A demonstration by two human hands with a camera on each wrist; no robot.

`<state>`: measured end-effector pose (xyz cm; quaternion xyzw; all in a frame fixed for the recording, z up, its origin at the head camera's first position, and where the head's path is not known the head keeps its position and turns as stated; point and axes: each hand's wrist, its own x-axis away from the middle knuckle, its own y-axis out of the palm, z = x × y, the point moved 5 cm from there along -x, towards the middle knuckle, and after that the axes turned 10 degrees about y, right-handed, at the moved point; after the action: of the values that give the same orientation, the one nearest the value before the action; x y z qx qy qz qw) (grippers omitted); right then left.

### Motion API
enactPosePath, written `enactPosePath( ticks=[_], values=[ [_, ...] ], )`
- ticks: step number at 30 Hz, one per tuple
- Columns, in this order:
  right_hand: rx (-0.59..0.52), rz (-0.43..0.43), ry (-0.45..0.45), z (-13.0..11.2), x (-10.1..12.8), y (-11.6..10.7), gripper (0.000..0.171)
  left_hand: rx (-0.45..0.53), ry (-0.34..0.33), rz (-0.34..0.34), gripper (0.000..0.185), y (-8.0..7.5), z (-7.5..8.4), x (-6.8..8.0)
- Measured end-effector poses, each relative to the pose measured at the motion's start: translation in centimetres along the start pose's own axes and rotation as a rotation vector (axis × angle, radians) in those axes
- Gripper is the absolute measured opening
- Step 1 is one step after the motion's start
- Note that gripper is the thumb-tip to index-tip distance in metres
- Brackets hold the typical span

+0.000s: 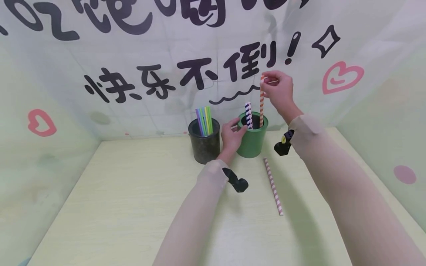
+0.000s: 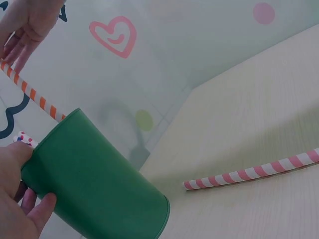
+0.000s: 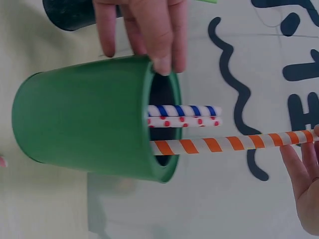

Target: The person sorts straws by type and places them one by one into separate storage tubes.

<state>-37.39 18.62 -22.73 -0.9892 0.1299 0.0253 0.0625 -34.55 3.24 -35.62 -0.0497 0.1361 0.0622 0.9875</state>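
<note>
My right hand (image 1: 279,87) pinches an orange-and-white striped paper straw (image 3: 224,144) near its top. The straw's lower end is inside the mouth of a green cup (image 1: 252,142). At the cup's left side my left hand (image 1: 232,136) grips the rim, its thumb (image 3: 160,62) over the edge. Two more paper straws stand in the cup, one with blue stripes (image 3: 192,110) and one with red dots (image 3: 192,121). Their lower ends are hidden by the cup wall. A pink-and-white striped straw (image 1: 273,186) lies on the table in front of the cup.
Left of the green cup stands a black cup (image 1: 204,149) holding several thin coloured straws (image 1: 204,121). Behind both cups rises a printed backdrop (image 1: 159,55) with large black characters. The pale wooden table (image 1: 133,199) reaches side walls at left and right.
</note>
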Motion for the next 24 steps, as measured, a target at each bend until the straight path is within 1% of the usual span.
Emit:
enactPosePath(
  ticks=[5, 12, 24],
  values=[
    [0.071, 0.0, 0.014, 1.9, -0.1, 0.3, 0.033, 0.001, -0.003, -0.008, 0.042, 0.0, 0.0, 0.0],
    [0.103, -0.007, 0.048, 4.5, -0.1, 0.7, 0.032, -0.01, -0.002, -0.008, 0.042, 0.0, -0.1, 0.0],
    [0.167, -0.029, 0.089, 7.3, -0.6, 1.6, 0.032, 0.005, -0.001, -0.003, 0.042, 0.0, -0.1, -0.2]
  ],
)
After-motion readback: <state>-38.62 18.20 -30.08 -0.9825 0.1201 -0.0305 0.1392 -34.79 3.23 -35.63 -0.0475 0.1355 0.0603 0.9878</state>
